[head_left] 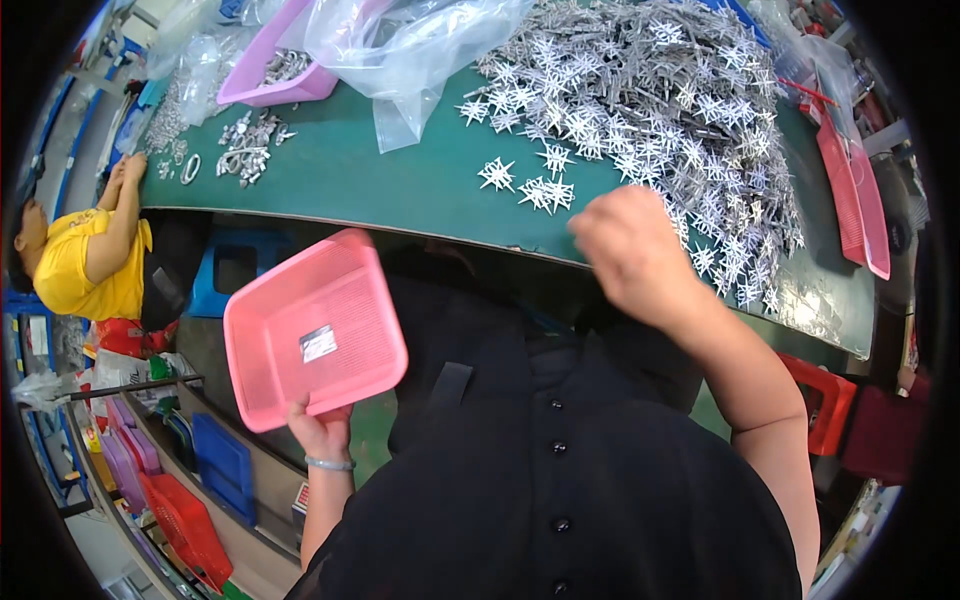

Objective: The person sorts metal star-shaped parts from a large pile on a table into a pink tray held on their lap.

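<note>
My left hand (321, 431) grips the near rim of a pink plastic basket (372, 310), which is tilted in front of the table's edge. A small silvery label (318, 344) lies on the basket's floor, and no metal pieces show inside. My right hand (634, 252) is over the table's front edge, its fingers curled in and a little blurred. Whatever those fingers hold, if anything, is hidden. Just beyond it spreads a large heap of silver star-shaped metal pieces (650, 90). A few loose stars (546, 193) lie apart to the left of my right hand.
The green table (420, 190) carries small metal parts (247, 150), a clear plastic bag (400, 70) and a lilac tray (290, 93). A red basket (850, 195) stands at the right. At the left sits a person in yellow (95, 255). Below are a blue stool (215, 270) and shelving bins (185, 520).
</note>
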Demonstrator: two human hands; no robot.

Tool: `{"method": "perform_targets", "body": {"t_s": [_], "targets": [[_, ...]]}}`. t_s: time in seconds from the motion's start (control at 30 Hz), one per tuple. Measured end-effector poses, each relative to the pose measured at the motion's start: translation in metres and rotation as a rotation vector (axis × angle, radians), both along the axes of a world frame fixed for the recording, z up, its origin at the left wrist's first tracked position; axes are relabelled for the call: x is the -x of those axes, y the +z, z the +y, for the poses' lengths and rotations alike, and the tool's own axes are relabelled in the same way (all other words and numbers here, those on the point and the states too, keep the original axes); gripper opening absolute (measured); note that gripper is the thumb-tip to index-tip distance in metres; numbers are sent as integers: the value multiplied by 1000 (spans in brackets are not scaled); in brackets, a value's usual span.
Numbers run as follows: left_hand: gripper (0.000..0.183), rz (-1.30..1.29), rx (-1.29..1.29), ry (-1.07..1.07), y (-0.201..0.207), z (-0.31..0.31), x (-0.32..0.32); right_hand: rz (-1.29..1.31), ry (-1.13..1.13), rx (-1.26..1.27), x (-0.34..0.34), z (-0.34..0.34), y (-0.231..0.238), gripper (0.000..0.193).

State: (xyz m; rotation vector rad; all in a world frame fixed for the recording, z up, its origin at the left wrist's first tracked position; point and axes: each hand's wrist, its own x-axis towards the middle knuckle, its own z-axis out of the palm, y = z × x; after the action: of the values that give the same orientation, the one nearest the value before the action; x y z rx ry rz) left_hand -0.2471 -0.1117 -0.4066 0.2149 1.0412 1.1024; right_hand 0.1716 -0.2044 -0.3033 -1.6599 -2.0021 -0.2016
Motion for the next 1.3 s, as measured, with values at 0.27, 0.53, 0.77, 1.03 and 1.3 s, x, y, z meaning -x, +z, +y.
{"method": "perform_targets", "body": {"t_s": [0.27,0.53,0.77,1.03,1.3], "targets": [[34,-122,15,-330,-42,43,-125,-1,-235,152,-14,21,-5,32],[36,-161,97,-482,-94,55,-192,41,-274,216,-17,25,-12,29],[38,-180,86,-529,-97,56,-195,134,-305,220,-18,18,-7,27],[41,-196,60,-531,-101,57,-194,56,-315,236,-17,16,8,30],[38,-153,101,-498,-95,55,-198,139,-78,315,-7,15,6,33]]}}
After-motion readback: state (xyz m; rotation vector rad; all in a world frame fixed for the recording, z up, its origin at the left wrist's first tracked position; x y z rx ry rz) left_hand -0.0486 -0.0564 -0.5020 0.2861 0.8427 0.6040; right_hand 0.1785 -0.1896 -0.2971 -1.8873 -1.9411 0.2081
